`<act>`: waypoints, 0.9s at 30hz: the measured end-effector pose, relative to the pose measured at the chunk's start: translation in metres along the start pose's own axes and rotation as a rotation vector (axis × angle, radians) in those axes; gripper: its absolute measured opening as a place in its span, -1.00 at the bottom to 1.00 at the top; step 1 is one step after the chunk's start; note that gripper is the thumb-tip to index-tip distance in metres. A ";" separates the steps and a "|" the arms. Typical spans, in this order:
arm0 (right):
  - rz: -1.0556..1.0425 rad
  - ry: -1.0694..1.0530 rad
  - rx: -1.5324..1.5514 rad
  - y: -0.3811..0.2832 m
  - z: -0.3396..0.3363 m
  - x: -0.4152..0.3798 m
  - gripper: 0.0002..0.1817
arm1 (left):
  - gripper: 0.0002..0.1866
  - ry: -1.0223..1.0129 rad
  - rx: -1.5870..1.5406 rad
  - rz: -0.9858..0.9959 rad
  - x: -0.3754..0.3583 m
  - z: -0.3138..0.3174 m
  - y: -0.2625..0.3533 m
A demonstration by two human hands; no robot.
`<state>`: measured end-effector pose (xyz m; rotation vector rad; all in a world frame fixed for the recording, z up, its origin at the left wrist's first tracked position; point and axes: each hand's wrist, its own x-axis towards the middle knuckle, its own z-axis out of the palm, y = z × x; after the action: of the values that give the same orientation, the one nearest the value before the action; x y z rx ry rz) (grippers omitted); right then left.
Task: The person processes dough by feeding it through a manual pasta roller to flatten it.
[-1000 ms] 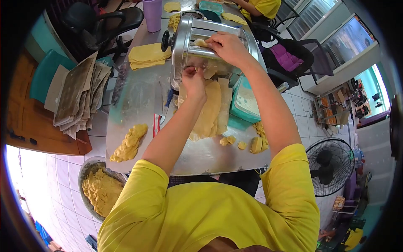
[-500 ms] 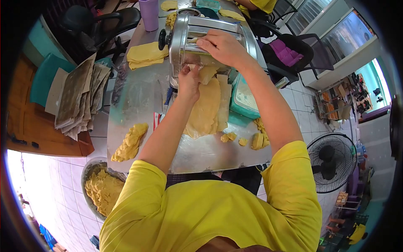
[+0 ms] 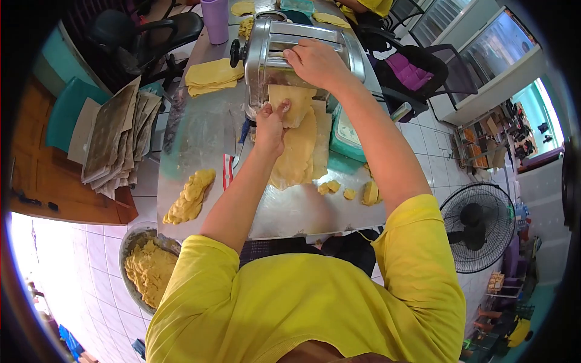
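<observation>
Your left grip is closed on the lower left edge of a dough sheet, thumb over its face. The sheet stands at the near side of the metal roller machine, its upper end close under the rollers and its lower end above larger flat sheets that lie on the bench. Your right grip arches over the machine's top opening, fingers bent and fingertips down at its left part; whether they pinch anything you cannot tell from this view. Just right of the larger sheets stands a teal container of pale powder; nearer you are small dough chunks. To the left, note a stack of dough sheets beside the machine, a long dough lump near the bench's edge and, below, a basin holding dough.
</observation>
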<state>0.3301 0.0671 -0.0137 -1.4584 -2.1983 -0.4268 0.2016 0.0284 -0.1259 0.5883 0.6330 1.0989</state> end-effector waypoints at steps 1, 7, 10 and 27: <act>0.008 0.008 -0.002 0.001 0.003 0.001 -0.61 | -0.85 -0.008 0.009 -0.002 -0.003 0.000 0.000; 0.078 0.080 0.057 -0.004 0.002 -0.013 -0.70 | -0.81 -0.016 -0.002 -0.001 -0.019 -0.003 0.000; 0.145 0.446 0.469 -0.020 0.003 -0.040 -0.82 | -0.77 -0.080 0.028 0.000 -0.025 -0.008 -0.001; 1.118 0.286 1.600 -0.081 0.054 -0.143 -0.78 | -0.73 -0.082 0.159 -0.022 -0.054 -0.026 -0.006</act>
<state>0.2918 -0.0489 -0.1365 -1.1212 -0.6056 1.1348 0.1695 -0.0212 -0.1388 0.7581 0.6574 1.0041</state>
